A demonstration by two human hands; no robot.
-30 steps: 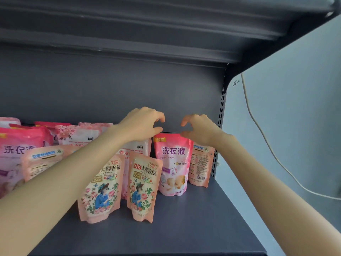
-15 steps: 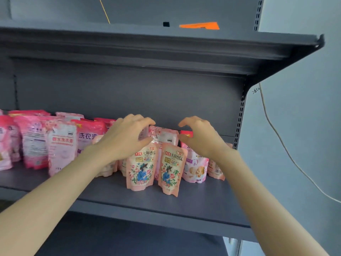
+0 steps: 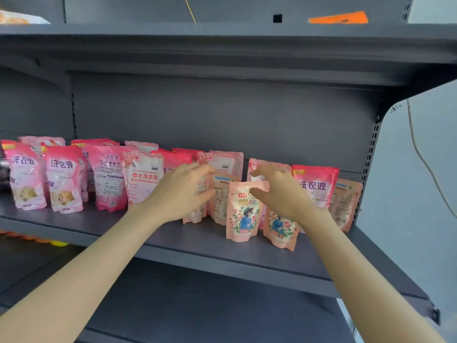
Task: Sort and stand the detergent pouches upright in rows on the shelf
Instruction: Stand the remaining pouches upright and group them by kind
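Pink and peach detergent pouches stand along the grey shelf (image 3: 173,233). My left hand (image 3: 180,194) curls its fingers and thumb round a small peach pouch (image 3: 195,216) standing with its back showing. My right hand (image 3: 282,194) pinches the top of a floral peach pouch (image 3: 241,216) at the front. A second floral pouch (image 3: 280,231) stands just right of it, partly behind my wrist. Another back-facing peach pouch (image 3: 221,201) stands between my hands. Large pink pouches (image 3: 63,181) line the left part, and one more pink pouch (image 3: 319,186) stands right of my right hand.
A peach pouch (image 3: 345,204) leans by the perforated right upright (image 3: 371,154). The upper shelf (image 3: 222,45) hangs low overhead, with an orange tag (image 3: 338,18) above it. A cable (image 3: 420,154) runs down the wall on the right. A lower shelf (image 3: 197,305) lies below.
The view has pulled back and swung left, showing more of the row. Both hands have dropped from hovering above the pouches onto the small peach ones at the front.
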